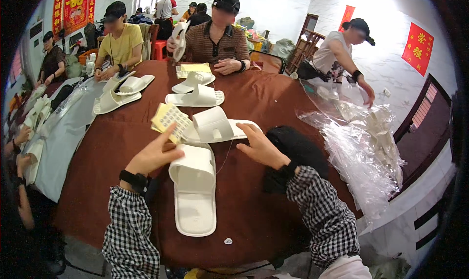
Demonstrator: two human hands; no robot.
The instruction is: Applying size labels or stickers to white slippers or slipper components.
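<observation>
My left hand (155, 152) is open, thumb and index finger apart, beside yellow-backed sticker sheets (177, 118); whether a fingertip touches them I cannot tell. A white open-toe slipper (213, 125) lies crosswise behind a second white slipper (195, 215), which points away from me. At the right end of the crosswise slipper, my right hand (261, 147) has its fingers spread, the fingertips at its edge. A thin thread hangs between the two slippers. Near the front edge of the brown-covered table (122, 181) lies a small round white sticker (228, 241).
Across the table a person (217, 44) holds a slipper, with more white slippers (195, 97) and sheets before them. Another pair (117, 102) lies at left. Clear plastic bags (351, 156) pile up at right, beside a black cloth item (298, 152). Other people work around.
</observation>
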